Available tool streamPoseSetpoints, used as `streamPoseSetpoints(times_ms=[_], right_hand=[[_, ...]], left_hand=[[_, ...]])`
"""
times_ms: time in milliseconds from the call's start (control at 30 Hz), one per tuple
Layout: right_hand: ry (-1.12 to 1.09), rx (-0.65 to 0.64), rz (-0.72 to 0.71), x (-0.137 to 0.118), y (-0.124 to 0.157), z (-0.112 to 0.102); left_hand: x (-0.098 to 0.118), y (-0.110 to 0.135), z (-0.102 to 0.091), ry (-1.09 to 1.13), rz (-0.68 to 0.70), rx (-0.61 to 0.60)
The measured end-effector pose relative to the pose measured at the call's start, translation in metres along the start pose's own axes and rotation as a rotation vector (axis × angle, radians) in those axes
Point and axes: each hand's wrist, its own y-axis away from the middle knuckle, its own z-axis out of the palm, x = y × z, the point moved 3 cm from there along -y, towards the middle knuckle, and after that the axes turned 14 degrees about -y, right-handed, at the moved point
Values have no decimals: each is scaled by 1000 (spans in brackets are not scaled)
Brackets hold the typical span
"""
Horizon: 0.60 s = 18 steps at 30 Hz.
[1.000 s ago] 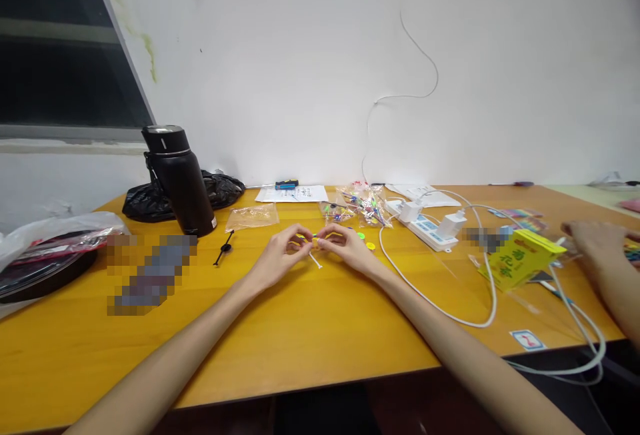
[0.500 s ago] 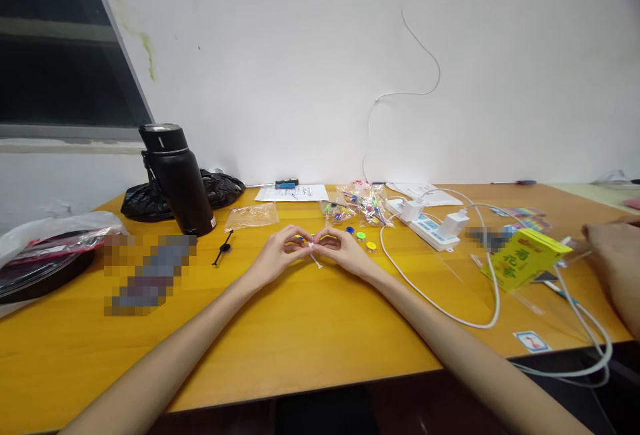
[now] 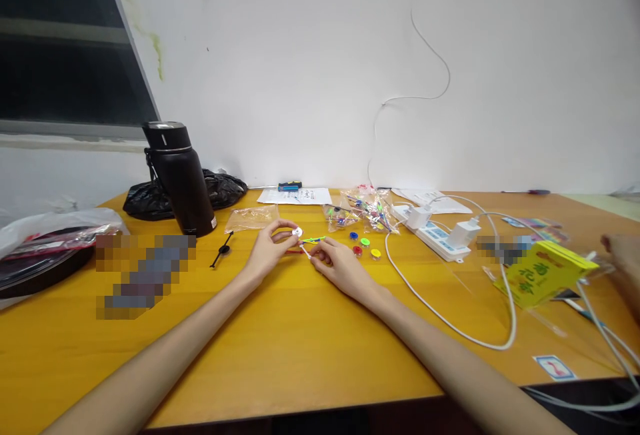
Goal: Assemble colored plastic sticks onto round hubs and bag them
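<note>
My left hand (image 3: 270, 252) pinches a small white disc (image 3: 297, 231) between thumb and fingertips. In my right hand (image 3: 345, 268) the fingers are closed on the end of a thin white stick (image 3: 305, 252), which slants up toward the left thumb. Whether the stick touches the disc I cannot tell. Yellow and blue sticks (image 3: 314, 240) and a red stick (image 3: 293, 252) lie just behind and between the hands. Right of them lie a blue disc (image 3: 353, 236), a green disc (image 3: 365, 242), a red disc (image 3: 357, 250) and a yellow disc (image 3: 375, 254).
A black stick with a disc (image 3: 223, 249) lies to the left, near a black bottle (image 3: 180, 182). Plastic bags of parts (image 3: 367, 208) lie behind the discs. To the right are a power strip (image 3: 440, 240), white cables and a yellow box (image 3: 547, 274). Another person's hand (image 3: 625, 262) shows at far right.
My hands have moved apart from their close pinch; the white disc and white stick now show clearly. The red disc and coloured sticks have come into sight. The view has shifted slightly.
</note>
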Motion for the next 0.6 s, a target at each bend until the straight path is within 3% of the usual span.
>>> streamPoseSetpoints(times_ms=[600], right_hand=[[18, 34, 32, 5, 2, 2]], left_hand=[[4, 4, 1, -96, 8, 17]])
